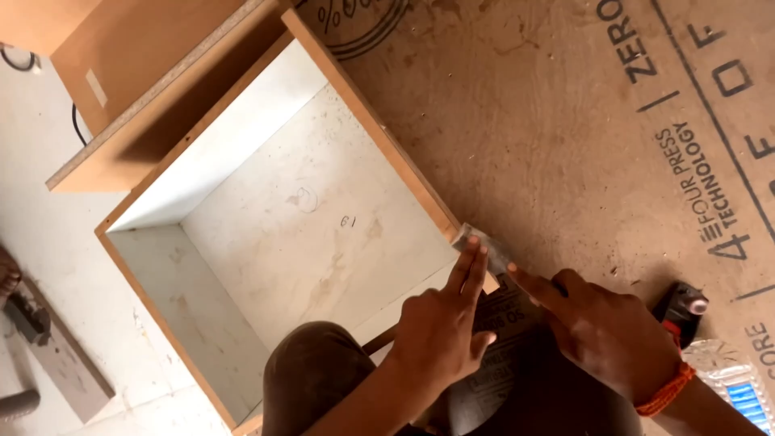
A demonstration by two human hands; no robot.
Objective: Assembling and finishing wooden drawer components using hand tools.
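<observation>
An open wooden drawer box [367, 121] with a white inside lies on a brown plywood sheet [565, 137]. My left hand [442, 327] presses two straight fingers on a small grey flat piece [483, 245] at the box's near right corner. My right hand [601, 331], with an orange thread band at the wrist, points its forefinger onto the same piece from the right. Neither hand closes around anything. My knee [311, 375] rises in front of the box.
A tan board [133, 69] leans behind the box at upper left. A black and red tool [682, 311] lies right of my right hand, next to a clear plastic packet [731, 379]. A grey bar [48, 355] lies on the pale floor at left.
</observation>
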